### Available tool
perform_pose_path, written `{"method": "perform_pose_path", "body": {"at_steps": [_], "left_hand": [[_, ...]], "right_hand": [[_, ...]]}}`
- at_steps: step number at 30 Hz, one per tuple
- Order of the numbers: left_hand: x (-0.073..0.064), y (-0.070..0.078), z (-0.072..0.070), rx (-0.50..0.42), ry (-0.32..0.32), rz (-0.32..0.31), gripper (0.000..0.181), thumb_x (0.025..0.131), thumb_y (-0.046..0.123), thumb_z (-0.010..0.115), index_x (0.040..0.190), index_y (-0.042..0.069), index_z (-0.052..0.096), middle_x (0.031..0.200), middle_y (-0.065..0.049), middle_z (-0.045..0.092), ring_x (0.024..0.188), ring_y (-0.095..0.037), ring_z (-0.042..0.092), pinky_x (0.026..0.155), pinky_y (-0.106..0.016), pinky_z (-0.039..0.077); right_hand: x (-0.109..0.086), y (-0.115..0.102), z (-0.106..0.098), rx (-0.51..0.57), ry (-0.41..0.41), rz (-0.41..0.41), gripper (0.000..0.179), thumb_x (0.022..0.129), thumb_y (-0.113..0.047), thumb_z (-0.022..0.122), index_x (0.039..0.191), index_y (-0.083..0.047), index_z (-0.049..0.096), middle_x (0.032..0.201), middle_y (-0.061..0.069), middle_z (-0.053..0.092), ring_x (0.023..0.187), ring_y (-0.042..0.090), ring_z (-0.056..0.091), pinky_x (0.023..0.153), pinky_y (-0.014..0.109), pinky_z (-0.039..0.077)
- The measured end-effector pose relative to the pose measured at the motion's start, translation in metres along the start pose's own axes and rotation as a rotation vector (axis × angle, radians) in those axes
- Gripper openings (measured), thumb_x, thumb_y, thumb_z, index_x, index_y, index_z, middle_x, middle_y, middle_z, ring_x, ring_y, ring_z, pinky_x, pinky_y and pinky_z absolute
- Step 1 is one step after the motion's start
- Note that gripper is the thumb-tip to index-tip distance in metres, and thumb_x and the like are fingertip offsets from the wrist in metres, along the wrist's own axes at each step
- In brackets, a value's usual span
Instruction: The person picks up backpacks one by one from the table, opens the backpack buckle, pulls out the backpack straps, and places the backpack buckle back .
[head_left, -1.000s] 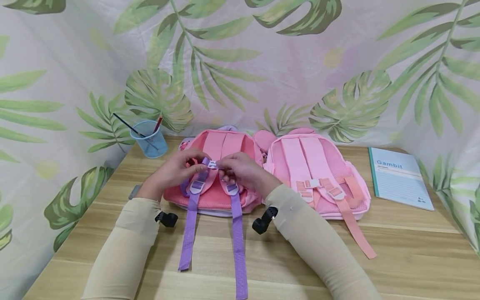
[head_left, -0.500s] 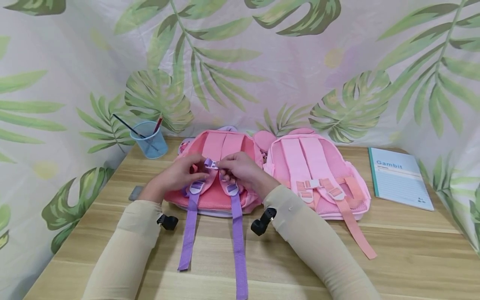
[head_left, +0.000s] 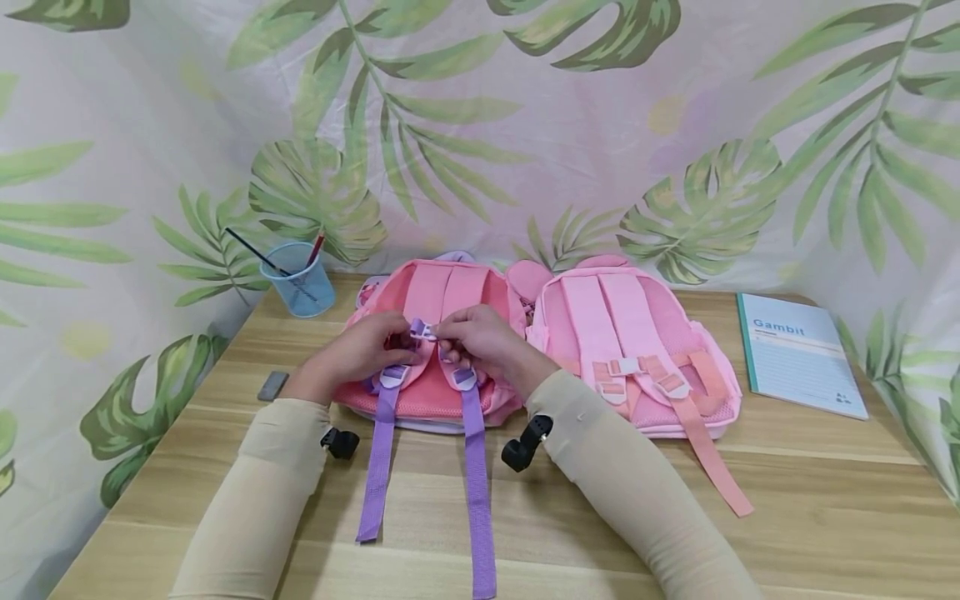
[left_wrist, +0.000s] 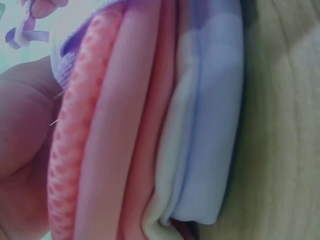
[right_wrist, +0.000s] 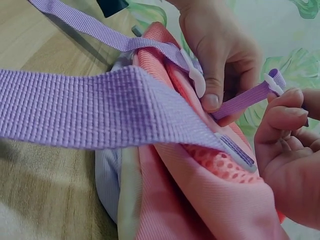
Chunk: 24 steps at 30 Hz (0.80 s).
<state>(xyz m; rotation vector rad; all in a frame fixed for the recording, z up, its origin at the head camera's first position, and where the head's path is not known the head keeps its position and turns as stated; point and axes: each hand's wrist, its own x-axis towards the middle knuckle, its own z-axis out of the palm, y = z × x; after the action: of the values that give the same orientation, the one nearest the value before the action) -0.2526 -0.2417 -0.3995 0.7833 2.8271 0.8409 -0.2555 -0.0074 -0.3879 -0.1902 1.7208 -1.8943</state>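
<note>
A pink backpack (head_left: 465,292) lies back side up on the table, two purple straps hanging toward the front edge. Over its back, my right hand (head_left: 483,337) pinches a small white buckle (head_left: 423,331) on a short purple chest strap (right_wrist: 242,102). My left hand (head_left: 367,346) grips that strap lower down, thumb on one side and curled fingers on the other, as the right wrist view shows. Beside the left thumb is a white strap adjuster (right_wrist: 196,80). The left wrist view mostly holds the bag's edge, with the left palm (left_wrist: 22,120) at its left.
A second pink backpack (head_left: 622,333) with orange straps lies to the right. Farther right is a notebook (head_left: 802,354). A blue cup (head_left: 303,292) with pencils stands at the back left, and a small grey block (head_left: 273,386) lies near the left forearm.
My left thumb and fingers have come off the buckle area and shifted slightly down and right along the strap. The buckle has tilted a little; the right hand has hardly moved.
</note>
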Motion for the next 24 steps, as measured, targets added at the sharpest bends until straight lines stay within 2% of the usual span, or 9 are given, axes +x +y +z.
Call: {"method": "perform_pose_path", "body": {"at_steps": [7, 17, 24], "left_hand": [[0.0021, -0.0031, 0.0037, 0.044, -0.016, 0.006, 0.014, 0.093, 0.017, 0.086, 0.092, 0.012, 0.074, 0.093, -0.002, 0.071, 0.086, -0.015, 0.061, 0.085, -0.039, 0.053], [0.0042, -0.0035, 0.0048, 0.087, -0.059, 0.003, 0.011, 0.095, 0.019, 0.085, 0.095, 0.011, 0.077, 0.089, -0.001, 0.066, 0.082, -0.014, 0.056, 0.080, -0.035, 0.049], [0.0031, -0.0008, 0.0049, 0.090, -0.078, -0.017, 0.009, 0.096, 0.019, 0.084, 0.101, 0.011, 0.080, 0.095, -0.001, 0.069, 0.086, -0.015, 0.059, 0.085, -0.036, 0.051]], "right_hand": [[-0.0014, -0.0018, -0.0006, 0.018, -0.017, 0.002, 0.015, 0.109, -0.006, 0.058, 0.101, 0.003, 0.068, 0.067, 0.000, 0.056, 0.055, 0.008, 0.048, 0.049, 0.020, 0.036], [-0.0031, -0.0024, -0.0002, 0.086, -0.026, -0.013, 0.016, 0.109, -0.003, 0.056, 0.109, 0.007, 0.068, 0.067, 0.001, 0.055, 0.054, 0.007, 0.046, 0.047, 0.018, 0.034], [-0.0043, -0.0017, -0.0005, 0.119, -0.014, -0.017, 0.015, 0.110, -0.002, 0.055, 0.107, 0.006, 0.068, 0.067, 0.000, 0.055, 0.054, 0.007, 0.046, 0.046, 0.018, 0.033]]}}
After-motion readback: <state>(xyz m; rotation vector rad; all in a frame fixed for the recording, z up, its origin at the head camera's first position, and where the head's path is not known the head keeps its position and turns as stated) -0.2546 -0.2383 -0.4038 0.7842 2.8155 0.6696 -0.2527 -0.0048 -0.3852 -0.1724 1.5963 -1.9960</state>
